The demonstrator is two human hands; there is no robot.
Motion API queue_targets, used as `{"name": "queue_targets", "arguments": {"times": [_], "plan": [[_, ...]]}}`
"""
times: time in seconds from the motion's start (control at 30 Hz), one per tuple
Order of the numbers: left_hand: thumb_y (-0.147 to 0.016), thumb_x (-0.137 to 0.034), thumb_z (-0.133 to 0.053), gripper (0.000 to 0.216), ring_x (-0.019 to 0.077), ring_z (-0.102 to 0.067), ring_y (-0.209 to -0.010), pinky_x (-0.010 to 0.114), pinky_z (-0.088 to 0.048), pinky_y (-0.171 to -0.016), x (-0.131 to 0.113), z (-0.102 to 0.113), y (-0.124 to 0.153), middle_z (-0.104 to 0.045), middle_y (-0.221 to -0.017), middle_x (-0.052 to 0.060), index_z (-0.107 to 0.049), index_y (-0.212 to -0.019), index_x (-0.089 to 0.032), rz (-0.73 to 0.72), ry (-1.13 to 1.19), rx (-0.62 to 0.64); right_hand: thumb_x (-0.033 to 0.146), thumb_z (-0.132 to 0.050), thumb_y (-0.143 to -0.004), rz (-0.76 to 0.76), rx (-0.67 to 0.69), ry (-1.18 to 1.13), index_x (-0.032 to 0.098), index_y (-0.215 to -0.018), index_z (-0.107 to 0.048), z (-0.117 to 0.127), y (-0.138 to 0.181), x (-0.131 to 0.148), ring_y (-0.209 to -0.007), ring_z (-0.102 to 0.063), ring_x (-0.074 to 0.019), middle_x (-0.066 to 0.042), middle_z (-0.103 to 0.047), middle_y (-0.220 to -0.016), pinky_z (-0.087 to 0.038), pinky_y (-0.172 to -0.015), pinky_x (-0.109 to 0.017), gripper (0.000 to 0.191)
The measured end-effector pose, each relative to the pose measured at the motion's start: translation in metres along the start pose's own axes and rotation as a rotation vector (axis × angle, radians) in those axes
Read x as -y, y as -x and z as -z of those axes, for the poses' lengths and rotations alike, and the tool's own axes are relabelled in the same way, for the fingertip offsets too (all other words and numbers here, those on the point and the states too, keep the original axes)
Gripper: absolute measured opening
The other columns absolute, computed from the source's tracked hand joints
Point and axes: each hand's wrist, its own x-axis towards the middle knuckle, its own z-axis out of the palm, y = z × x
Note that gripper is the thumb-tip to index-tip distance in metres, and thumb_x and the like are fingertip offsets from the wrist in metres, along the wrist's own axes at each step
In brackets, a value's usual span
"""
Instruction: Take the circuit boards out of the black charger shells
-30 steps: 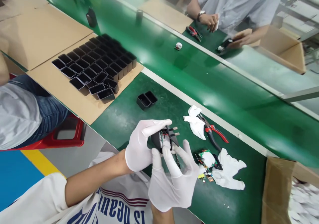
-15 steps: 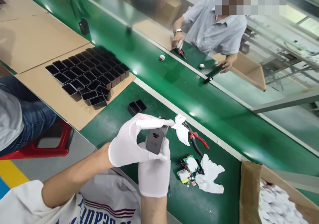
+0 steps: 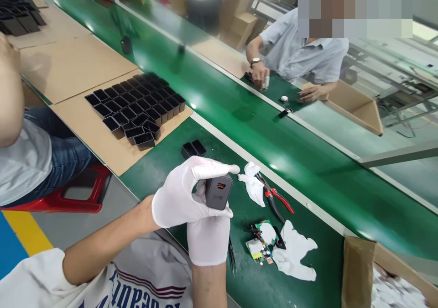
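Observation:
My gloved left hand (image 3: 183, 194) grips a black charger (image 3: 219, 194) between its thumb below and fingers above. The charger's end with an orange-lined port slot faces me. My gloved right hand (image 3: 208, 242) is closed against the charger from underneath and behind; most of its fingers are hidden. Beyond my hands stand two open black housings (image 3: 193, 149). To the right lie red-and-black pliers (image 3: 273, 196) beside a crumpled white glove (image 3: 252, 185). Nearer, circuit boards (image 3: 262, 242) touch another white glove (image 3: 296, 251). Tweezers (image 3: 232, 257) lie right of my right wrist.
Rows of black housings (image 3: 137, 102) stand on cardboard (image 3: 78, 70) at left. A green conveyor (image 3: 239, 112) crosses beyond a white rail. A carton of white pieces (image 3: 359, 262) is at lower right. A co-worker (image 3: 297, 52) sits across; another person (image 3: 30, 162) sits left.
The charger has turned slightly and its port end shows more squarely. My right fingertips have gone out of sight behind it. The view has shifted; the co-worker's hand has moved on their table.

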Motion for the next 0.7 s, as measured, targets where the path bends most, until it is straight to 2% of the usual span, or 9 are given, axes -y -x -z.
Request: {"name": "queue_targets", "arguments": {"times": [0.13,0.2,0.37,0.47,0.57,0.7], "plan": [[-0.075,-0.029,-0.102,0.075,0.0294,-0.082,-0.114,0.047,-0.071,-0.094,-0.007,0.005,0.002,-0.084,-0.128,0.006,-0.065,-0.14,-0.034,0.025,-0.038,-0.04,0.046,-0.072,-0.097,-0.138,0.056,-0.055,0.026,-0.125,-0.08,-0.005,0.003,0.001,-0.116,-0.078,-0.0211,-0.006,-0.083,-0.12,-0.067,-0.105,-0.037,0.035],[-0.074,-0.027,-0.103,0.075,0.0294,-0.081,-0.114,0.047,-0.071,-0.094,-0.009,0.011,0.006,-0.084,-0.128,0.006,-0.066,-0.138,-0.033,0.034,-0.061,-0.057,0.048,-0.071,-0.099,-0.159,0.087,-0.068,0.028,-0.127,-0.079,-0.007,0.004,-0.004,-0.12,-0.077,-0.0221,-0.006,-0.082,-0.127,-0.065,-0.11,-0.04,0.036],[-0.073,-0.024,-0.102,0.07,0.0286,-0.081,-0.113,0.046,-0.07,-0.093,-0.012,0.032,0.02,-0.084,-0.126,0.007,-0.068,-0.134,-0.031,0.065,-0.098,-0.102,0.058,-0.073,-0.097,-0.221,0.181,-0.092,0.029,-0.123,-0.08,-0.011,0.003,-0.026,-0.119,-0.077,-0.0198,-0.005,-0.083,-0.125,-0.065,-0.109,-0.037,0.04],[-0.069,-0.021,-0.102,0.071,0.0291,-0.081,-0.111,0.047,-0.07,-0.093,-0.01,0.05,0.03,-0.083,-0.125,0.008,-0.071,-0.132,-0.031,0.14,-0.153,-0.118,0.052,-0.082,-0.092,-0.276,0.259,-0.093,0.028,-0.119,-0.082,-0.017,0.001,-0.041,-0.12,-0.077,-0.0187,-0.004,-0.084,-0.123,-0.064,-0.11,-0.036,0.037],[-0.065,-0.019,-0.104,0.072,0.0294,-0.082,-0.11,0.049,-0.069,-0.096,-0.007,0.068,0.042,-0.083,-0.122,0.007,-0.074,-0.129,-0.031,0.214,-0.197,-0.152,0.047,-0.084,-0.091,-0.313,0.324,-0.089,0.026,-0.117,-0.083,-0.027,0.0,-0.057,-0.122,-0.077,-0.0181,-0.006,-0.084,-0.122,-0.064,-0.11,-0.034,0.034],[-0.069,-0.019,-0.101,0.068,0.0284,-0.082,-0.114,0.045,-0.07,-0.095,-0.004,0.089,0.052,-0.083,-0.125,0.007,-0.071,-0.13,-0.029,0.194,-0.161,-0.177,0.04,-0.081,-0.094,-0.292,0.369,-0.094,0.026,-0.118,-0.083,-0.04,0.002,-0.075,-0.121,-0.078,-0.0172,-0.005,-0.085,-0.121,-0.066,-0.105,-0.032,0.028]]}}
